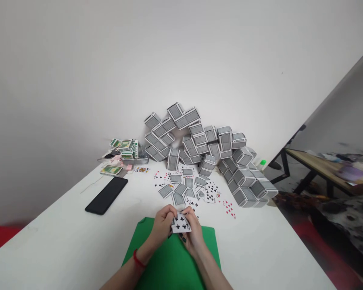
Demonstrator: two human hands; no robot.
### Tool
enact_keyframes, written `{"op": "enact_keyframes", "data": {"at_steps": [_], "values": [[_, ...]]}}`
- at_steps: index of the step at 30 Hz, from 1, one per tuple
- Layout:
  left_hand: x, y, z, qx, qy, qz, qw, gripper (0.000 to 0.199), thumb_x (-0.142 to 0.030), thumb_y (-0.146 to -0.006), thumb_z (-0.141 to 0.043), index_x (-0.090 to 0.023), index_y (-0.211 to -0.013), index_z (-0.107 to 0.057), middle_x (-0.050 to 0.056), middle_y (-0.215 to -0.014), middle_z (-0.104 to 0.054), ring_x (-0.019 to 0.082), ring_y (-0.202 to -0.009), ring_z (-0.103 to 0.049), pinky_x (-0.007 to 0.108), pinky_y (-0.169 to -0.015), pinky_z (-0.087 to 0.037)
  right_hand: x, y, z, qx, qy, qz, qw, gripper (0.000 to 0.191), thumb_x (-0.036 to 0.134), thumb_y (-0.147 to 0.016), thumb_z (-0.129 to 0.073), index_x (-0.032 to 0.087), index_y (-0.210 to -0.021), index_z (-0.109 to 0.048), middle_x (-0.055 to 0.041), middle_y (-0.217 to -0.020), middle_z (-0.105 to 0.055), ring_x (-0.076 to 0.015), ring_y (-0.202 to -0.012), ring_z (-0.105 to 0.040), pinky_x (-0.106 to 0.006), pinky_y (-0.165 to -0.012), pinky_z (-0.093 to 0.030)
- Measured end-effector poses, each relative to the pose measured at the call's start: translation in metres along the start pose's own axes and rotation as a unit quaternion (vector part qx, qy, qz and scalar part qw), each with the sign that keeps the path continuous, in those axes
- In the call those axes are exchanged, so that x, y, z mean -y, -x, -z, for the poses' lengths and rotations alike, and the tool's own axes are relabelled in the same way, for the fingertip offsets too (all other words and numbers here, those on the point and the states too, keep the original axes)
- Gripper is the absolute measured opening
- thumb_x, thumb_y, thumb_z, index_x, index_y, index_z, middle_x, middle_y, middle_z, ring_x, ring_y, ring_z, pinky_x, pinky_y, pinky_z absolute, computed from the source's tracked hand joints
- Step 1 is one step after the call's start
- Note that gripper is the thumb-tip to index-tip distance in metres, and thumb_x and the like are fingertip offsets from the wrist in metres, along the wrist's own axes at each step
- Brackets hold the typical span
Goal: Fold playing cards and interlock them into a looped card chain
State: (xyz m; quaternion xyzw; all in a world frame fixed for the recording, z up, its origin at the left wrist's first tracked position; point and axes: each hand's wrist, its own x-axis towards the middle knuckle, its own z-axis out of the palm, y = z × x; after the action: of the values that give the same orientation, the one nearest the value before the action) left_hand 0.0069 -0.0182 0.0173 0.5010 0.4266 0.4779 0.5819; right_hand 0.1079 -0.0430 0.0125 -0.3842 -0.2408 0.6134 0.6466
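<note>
My left hand and my right hand are closed on the same few playing cards, held above the near part of the table. The top card is a six of clubs, face up. Beneath my hands lies a green mat. Just beyond them, loose playing cards are scattered, some face up and some with grey backs showing. Farther back, many folded-card blocks are piled against the wall. How many cards sit between my fingers, I cannot tell.
On the white table, a black phone lies to the left. Behind it are green-and-white card boxes and small clutter. A stepped pile of card blocks stands at the right edge. A wooden desk and a spotted cloth are farther right.
</note>
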Motion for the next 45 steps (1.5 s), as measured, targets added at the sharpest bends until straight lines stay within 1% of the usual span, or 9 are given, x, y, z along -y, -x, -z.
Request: {"op": "enact_keyframes", "data": {"at_steps": [6, 12, 17, 22, 30, 35, 38, 41, 45], "values": [[-0.005, 0.002, 0.006, 0.034, -0.063, -0.043, 0.997, 0.014, -0.023, -0.065, -0.041, -0.018, -0.052, -0.045, -0.007, -0.04, -0.036, 0.007, -0.035, -0.031, 0.018, -0.036, -0.024, 0.001, -0.002, 0.004, 0.035, -0.016, -0.061, 0.997, 0.022, 0.042, -0.07, -0.05, 0.02, -0.07, -0.05, 0.0051, -0.048, -0.049, -0.0106, -0.039, -0.043, -0.02, -0.038, -0.033], [-0.016, 0.001, 0.015, 0.123, -0.21, -0.121, 0.962, 0.019, -0.02, -0.069, -0.04, -0.019, -0.053, -0.051, -0.004, -0.045, -0.041, 0.01, -0.045, -0.034, 0.021, -0.048, -0.027, 0.006, -0.007, 0.013, 0.086, 0.133, -0.066, 0.985, 0.034, 0.047, -0.065, -0.063, 0.017, -0.062, -0.049, 0.0066, -0.046, -0.046, -0.0071, -0.04, -0.038, -0.018, -0.041, -0.029], [-0.009, -0.002, 0.013, 0.123, -0.18, -0.079, 0.973, 0.018, -0.019, -0.071, -0.039, -0.02, -0.081, -0.055, -0.006, -0.051, -0.042, 0.012, -0.048, -0.036, 0.021, -0.049, -0.027, 0.007, -0.013, 0.024, 0.041, 0.28, 0.079, 0.956, 0.034, 0.049, -0.071, -0.055, 0.018, -0.061, -0.047, 0.0081, -0.046, -0.038, -0.007, -0.041, -0.031, -0.018, -0.041, -0.026], [0.002, -0.003, 0.005, 0.092, -0.227, -0.073, 0.967, 0.027, -0.038, -0.081, -0.038, -0.019, -0.063, -0.045, -0.004, -0.054, -0.041, 0.012, -0.053, -0.037, 0.023, -0.051, -0.027, 0.002, -0.008, 0.025, 0.02, 0.37, 0.131, 0.919, 0.028, 0.044, -0.079, -0.046, 0.019, -0.065, -0.046, 0.0089, -0.043, -0.033, -0.0072, -0.038, -0.029, -0.018, -0.038, -0.023], [0.008, -0.005, -0.002, 0.089, -0.089, -0.019, 0.992, 0.034, -0.046, -0.079, -0.039, -0.016, -0.065, -0.048, -0.002, -0.056, -0.046, 0.012, -0.053, -0.039, 0.023, -0.051, -0.032, 0.013, -0.004, 0.015, 0.07, 0.271, 0.112, 0.954, 0.03, 0.046, -0.078, -0.048, 0.019, -0.065, -0.047, 0.0055, -0.055, -0.041, -0.009, -0.049, -0.035, -0.019, -0.047, -0.031], [0.008, -0.016, 0.009, 0.124, -0.101, 0.031, 0.987, 0.038, -0.049, -0.073, -0.049, -0.016, -0.055, -0.044, -0.004, -0.048, -0.041, 0.009, -0.046, -0.037, 0.02, -0.042, -0.028, 0.019, -0.01, 0.025, 0.123, 0.3, 0.06, 0.944, 0.026, 0.041, -0.073, -0.057, 0.018, -0.064, -0.05, 0.0073, -0.049, -0.038, -0.0078, -0.045, -0.032, -0.019, -0.045, -0.027], [0.007, -0.019, 0.011, 0.071, -0.095, 0.089, 0.989, 0.037, -0.051, -0.069, -0.052, -0.016, -0.058, -0.045, -0.004, -0.048, -0.047, 0.01, -0.043, -0.043, 0.02, -0.04, -0.032, 0.015, -0.017, 0.031, 0.048, 0.304, 0.085, 0.948, 0.025, 0.04, -0.07, -0.058, 0.017, -0.064, -0.052, 0.0066, -0.049, -0.042, -0.0083, -0.045, -0.035, -0.019, -0.044, -0.028], [0.009, -0.019, 0.009, 0.072, -0.059, 0.143, 0.985, 0.035, -0.049, -0.061, -0.061, -0.016, -0.068, -0.05, -0.002, -0.058, -0.057, 0.014, -0.052, -0.054, 0.023, -0.045, -0.043, 0.01, -0.021, 0.033, -0.029, 0.276, 0.118, 0.953, 0.025, 0.041, -0.068, -0.057, 0.017, -0.064, -0.053, 0.0052, -0.051, -0.047, -0.0095, -0.046, -0.04, -0.02, -0.046, -0.033], [0.017, -0.019, 0.007, 0.066, -0.041, 0.139, 0.987, 0.034, -0.044, -0.055, -0.066, -0.014, -0.064, -0.052, -0.002, -0.056, -0.059, 0.014, -0.053, -0.056, 0.027, -0.053, -0.048, 0.007, -0.023, 0.032, -0.034, 0.223, 0.098, 0.969, 0.028, 0.042, -0.065, -0.061, 0.016, -0.077, -0.06, 0.0023, -0.057, -0.056, -0.0124, -0.052, -0.049, -0.023, -0.05, -0.039]]}}
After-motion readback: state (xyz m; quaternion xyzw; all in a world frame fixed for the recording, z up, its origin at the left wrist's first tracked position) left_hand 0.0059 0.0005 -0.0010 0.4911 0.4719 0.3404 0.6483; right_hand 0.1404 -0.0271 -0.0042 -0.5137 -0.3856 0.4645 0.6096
